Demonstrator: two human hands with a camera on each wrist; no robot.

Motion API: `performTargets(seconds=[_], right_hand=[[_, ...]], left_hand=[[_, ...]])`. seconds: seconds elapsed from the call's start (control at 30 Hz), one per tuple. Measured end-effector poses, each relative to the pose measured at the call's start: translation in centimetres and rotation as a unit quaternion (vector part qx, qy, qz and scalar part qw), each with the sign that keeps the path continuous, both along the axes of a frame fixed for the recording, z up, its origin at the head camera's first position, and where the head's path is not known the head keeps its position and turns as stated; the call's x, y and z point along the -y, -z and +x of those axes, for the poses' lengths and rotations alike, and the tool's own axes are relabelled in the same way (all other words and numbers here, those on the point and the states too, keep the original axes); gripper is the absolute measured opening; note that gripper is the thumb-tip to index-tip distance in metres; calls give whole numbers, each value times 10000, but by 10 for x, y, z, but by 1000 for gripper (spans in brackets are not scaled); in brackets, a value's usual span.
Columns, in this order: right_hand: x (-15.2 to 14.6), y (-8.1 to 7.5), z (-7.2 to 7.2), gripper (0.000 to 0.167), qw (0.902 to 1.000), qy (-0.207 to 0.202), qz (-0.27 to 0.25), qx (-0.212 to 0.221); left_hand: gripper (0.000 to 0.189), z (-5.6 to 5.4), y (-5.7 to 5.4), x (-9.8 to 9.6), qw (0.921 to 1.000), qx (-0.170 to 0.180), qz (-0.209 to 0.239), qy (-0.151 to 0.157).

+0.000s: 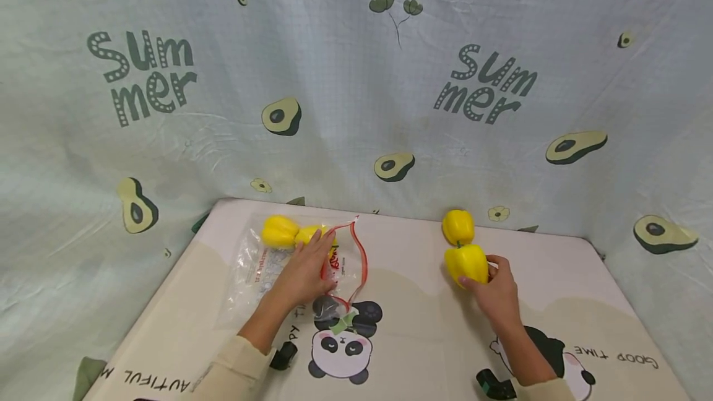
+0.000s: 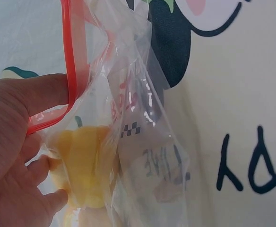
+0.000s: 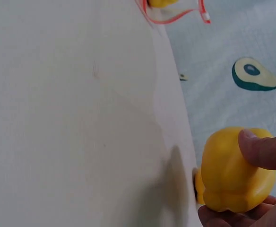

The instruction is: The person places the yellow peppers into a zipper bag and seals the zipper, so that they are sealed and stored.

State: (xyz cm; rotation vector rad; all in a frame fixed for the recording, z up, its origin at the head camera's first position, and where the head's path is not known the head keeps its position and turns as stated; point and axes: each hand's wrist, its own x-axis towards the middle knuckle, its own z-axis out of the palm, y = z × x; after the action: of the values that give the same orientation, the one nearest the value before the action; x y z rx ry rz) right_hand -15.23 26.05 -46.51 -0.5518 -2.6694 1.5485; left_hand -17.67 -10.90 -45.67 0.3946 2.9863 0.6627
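Observation:
A clear plastic zip bag [image 1: 245,277] with a red zip edge lies on the left of the table, its mouth facing right. Two yellow bell peppers [image 1: 280,231] are inside it. My left hand [image 1: 303,272] grips the bag at its mouth; in the left wrist view, the red edge [image 2: 68,56] runs between thumb and fingers, which lie close to a pepper [image 2: 86,165] behind the plastic. On the right, my right hand [image 1: 498,293] holds another yellow bell pepper [image 3: 237,170] between thumb and fingers. Just behind it sits a further yellow bell pepper [image 1: 458,226].
The tabletop [image 1: 412,327] has printed pandas and lettering. A patterned curtain [image 1: 345,79] hangs behind the back edge. Black objects [image 1: 284,356] show beside both wrists.

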Motion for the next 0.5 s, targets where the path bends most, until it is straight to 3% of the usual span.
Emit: performTargets(seconds=[0.5], right_hand=[[20, -2, -3, 80, 9995, -320, -83, 14]], left_hand=[[103, -2, 0, 0, 10000, 43, -10, 35]])
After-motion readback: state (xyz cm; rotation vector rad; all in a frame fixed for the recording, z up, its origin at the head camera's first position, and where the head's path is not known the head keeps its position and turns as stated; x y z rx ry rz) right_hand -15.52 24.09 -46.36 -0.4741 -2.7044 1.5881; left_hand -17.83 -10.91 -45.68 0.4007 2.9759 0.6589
